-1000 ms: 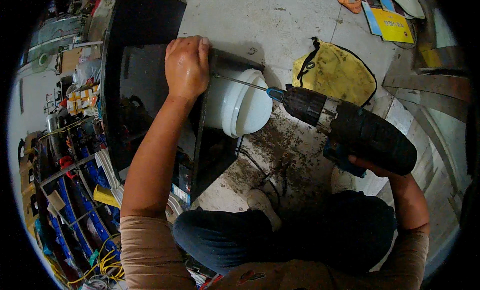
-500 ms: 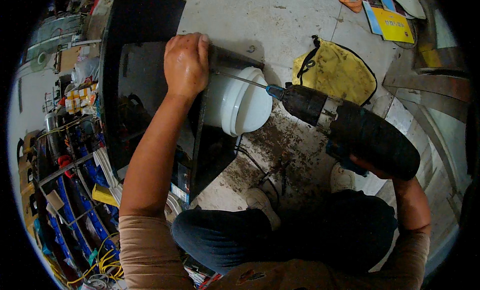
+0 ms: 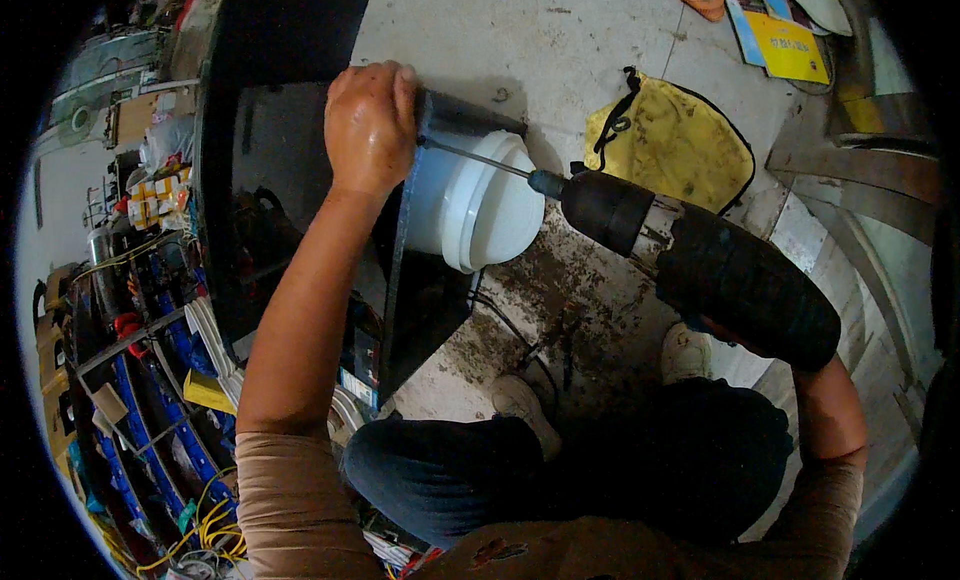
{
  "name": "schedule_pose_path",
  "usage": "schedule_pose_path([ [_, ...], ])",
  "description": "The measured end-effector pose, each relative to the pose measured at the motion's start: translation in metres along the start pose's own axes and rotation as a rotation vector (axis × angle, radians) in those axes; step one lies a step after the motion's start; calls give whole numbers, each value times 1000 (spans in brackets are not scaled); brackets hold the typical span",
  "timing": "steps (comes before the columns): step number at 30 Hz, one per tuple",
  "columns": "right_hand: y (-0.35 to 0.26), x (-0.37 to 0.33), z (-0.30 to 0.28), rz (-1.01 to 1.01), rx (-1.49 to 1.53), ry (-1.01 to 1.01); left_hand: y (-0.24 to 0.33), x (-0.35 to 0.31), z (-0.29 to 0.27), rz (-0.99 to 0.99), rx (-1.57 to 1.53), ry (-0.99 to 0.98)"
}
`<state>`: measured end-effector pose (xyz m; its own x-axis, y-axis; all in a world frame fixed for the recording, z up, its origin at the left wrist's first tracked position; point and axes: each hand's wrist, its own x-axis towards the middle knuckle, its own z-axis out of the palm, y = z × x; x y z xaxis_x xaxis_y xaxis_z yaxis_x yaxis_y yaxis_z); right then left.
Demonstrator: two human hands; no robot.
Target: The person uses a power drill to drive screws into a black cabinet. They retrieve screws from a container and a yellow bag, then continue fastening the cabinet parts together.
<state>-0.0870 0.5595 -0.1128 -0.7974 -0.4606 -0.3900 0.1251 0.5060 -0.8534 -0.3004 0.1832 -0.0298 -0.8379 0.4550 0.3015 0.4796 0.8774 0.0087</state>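
Power drill (image 3: 745,275) gripped in right hand (image 3: 720,331) beneath it, left hand (image 3: 370,130) curled over black cabinet (image 3: 285,35) edge

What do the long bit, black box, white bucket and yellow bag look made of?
Long bit: metal, likely steel; thin, straight, greyish, slight sheen.
Black box: coated board or painted metal, can't tell which; flat dark panels, faint reflections.
White bucket: probably plastic; smooth, softly glossy, with a moulded-looking rim.
Yellow bag: likely fabric or soft synthetic; creased, stained, dark edging.
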Motion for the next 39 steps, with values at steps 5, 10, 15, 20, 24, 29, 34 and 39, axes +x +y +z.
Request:
schedule_pose_path([
  [5, -10, 5, 0, 63, -18, -86, -4, -2, 2, 4, -4, 15],
  [10, -14, 9, 4, -59, 68, -27, -5, -2, 1, 9, 16, 7],
  [15, 12, 1, 16, 61, 360, 6, -1, 4, 2, -2, -18, 11],
  [20, 14, 15, 26, 19, 339, -71, -2, -2, 1, -16, 6, 10],
  [24, 4, 22, 29, -35, 283, -82, -3, -3, 2, -18, -6, 3],
  [29, -1, 25, 28, -109, 134, -106, -4, 0, 2, -7, 0, 0],
  [34, 12, 34, 33, -11, 175, -194, -4, 0, 1, -7, 0, -7],
  [39, 11, 32, 35, -42, 75, -137, -2, -2, 2, -4, 3, 0],
])
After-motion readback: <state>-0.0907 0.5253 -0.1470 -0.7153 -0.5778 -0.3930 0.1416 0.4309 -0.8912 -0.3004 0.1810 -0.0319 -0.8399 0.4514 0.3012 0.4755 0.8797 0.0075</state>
